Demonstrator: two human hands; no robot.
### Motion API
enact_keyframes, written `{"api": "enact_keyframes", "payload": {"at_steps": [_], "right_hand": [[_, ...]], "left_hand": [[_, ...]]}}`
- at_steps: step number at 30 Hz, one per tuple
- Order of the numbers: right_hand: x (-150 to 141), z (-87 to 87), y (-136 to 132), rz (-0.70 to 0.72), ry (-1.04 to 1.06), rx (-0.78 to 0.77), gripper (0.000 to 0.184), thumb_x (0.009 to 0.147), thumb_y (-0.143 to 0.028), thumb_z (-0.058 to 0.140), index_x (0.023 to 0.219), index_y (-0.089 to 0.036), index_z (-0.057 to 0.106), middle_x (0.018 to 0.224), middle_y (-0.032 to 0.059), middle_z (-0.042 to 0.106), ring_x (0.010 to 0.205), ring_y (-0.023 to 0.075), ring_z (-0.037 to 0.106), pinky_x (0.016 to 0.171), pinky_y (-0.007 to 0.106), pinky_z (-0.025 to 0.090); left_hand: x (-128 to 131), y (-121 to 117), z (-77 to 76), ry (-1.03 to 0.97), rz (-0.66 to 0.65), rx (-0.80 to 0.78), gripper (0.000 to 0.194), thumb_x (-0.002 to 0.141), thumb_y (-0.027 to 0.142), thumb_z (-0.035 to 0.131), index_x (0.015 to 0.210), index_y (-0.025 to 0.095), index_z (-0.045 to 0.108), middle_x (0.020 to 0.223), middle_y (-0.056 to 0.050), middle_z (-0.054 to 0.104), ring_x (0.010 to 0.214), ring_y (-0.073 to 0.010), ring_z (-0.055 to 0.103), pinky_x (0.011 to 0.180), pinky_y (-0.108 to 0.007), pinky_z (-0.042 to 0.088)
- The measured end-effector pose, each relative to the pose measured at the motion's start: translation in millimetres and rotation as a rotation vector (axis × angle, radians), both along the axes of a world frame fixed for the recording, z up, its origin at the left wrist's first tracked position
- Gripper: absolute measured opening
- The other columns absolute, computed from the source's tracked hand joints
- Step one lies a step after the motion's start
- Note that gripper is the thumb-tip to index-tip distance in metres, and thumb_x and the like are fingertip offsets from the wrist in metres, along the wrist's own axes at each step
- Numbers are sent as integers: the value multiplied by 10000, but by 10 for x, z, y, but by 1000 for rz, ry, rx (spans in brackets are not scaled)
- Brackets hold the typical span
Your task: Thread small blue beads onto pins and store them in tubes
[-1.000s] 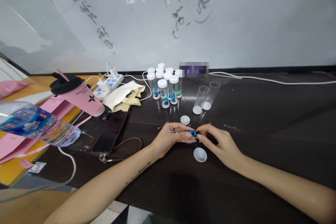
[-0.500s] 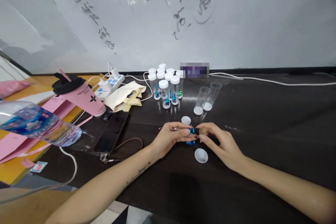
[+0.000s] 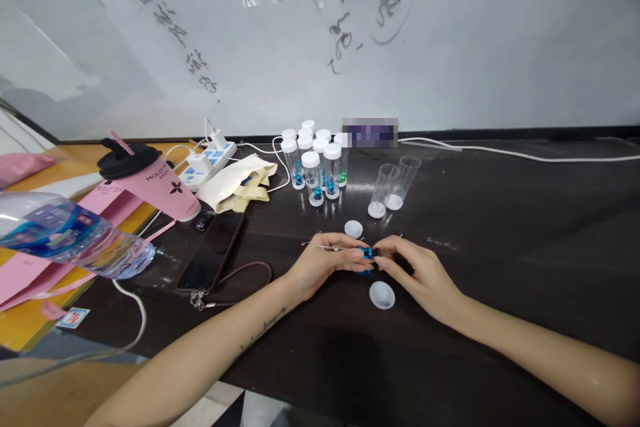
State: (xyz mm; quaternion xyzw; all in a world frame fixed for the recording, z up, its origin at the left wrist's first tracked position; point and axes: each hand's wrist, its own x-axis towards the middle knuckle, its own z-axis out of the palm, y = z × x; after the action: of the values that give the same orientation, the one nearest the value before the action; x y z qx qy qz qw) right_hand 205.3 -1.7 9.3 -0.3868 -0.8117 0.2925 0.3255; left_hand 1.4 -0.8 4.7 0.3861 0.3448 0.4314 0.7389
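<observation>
My left hand (image 3: 330, 260) pinches a small shiny blue piece (image 3: 367, 253) between thumb and fingers; a thin pale stick or wire runs back across that hand. Fingertips of my right hand (image 3: 417, 270) close on a small black part (image 3: 377, 253) at the blue piece's right end. What exactly the pieces are is too small to tell. Under the left fingers, another blue piece (image 3: 363, 272) shows partly on the table. One white cap (image 3: 382, 295) lies just in front of the hands, and a second white cap (image 3: 353, 229) sits behind them.
Several capped clear tubes (image 3: 313, 180) stand at the back, with blue or green pieces inside. Two uncapped tubes (image 3: 384, 190) stand to their right. On the left are a phone (image 3: 213, 250), a pink cup (image 3: 165, 187), a water bottle (image 3: 75, 233), a pouch (image 3: 235, 180) and a power strip (image 3: 215, 163).
Both hands stay together at nearly the same spot. The right fingertips have shifted slightly closer around the black part, and the view has moved a little.
</observation>
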Motion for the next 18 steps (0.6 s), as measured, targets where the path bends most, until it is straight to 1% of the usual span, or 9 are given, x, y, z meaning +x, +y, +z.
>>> {"api": "enact_keyframes", "payload": {"at_steps": [4,8,9,11,14,16,18], "right_hand": [[9,-36,-6,1,36,0,115,935,-281,534,1028,-220,565,825,12,615,725,159,596,669,276,471],[21,-32,-7,2,51,-17,168,926,-296,548,1076,-223,537,868,16,616,763,164,596,694,281,466],[21,-21,-6,8,48,-28,157,934,-301,534,1071,-222,540,874,17,618,768,163,595,697,282,463],[15,5,-1,29,24,-50,122,960,-302,486,992,-217,568,846,14,619,751,159,589,686,279,451],[-2,32,4,49,-14,-57,212,979,-295,444,846,-208,584,792,9,604,721,152,576,665,277,431],[-11,29,4,37,-8,-41,178,970,-291,467,862,-208,581,795,7,593,719,151,570,664,277,429],[-14,9,2,17,13,-24,94,949,-283,509,932,-214,570,804,3,582,717,148,566,664,275,434]], "left_hand": [[5,3,-11,-29,4,-1,285,665,244,798,896,90,732,793,-98,744,735,-185,707,785,-327,554],[0,-6,-9,-16,-21,9,271,676,231,790,905,97,734,819,-93,746,751,-185,709,787,-320,554],[-2,-7,-6,-11,-32,10,268,678,227,789,907,99,734,824,-89,745,755,-184,709,786,-317,555],[-4,-9,1,-3,-54,14,267,678,218,787,914,104,736,830,-83,745,758,-181,709,786,-313,556],[-3,-9,5,5,-60,15,262,677,211,788,912,107,738,842,-81,745,759,-174,707,788,-309,557],[1,-7,1,3,-50,13,261,679,213,787,911,105,738,836,-83,746,753,-171,707,787,-306,556],[6,-5,-6,-9,-29,12,259,681,216,786,907,100,737,817,-88,746,742,-170,706,779,-304,557]]}}
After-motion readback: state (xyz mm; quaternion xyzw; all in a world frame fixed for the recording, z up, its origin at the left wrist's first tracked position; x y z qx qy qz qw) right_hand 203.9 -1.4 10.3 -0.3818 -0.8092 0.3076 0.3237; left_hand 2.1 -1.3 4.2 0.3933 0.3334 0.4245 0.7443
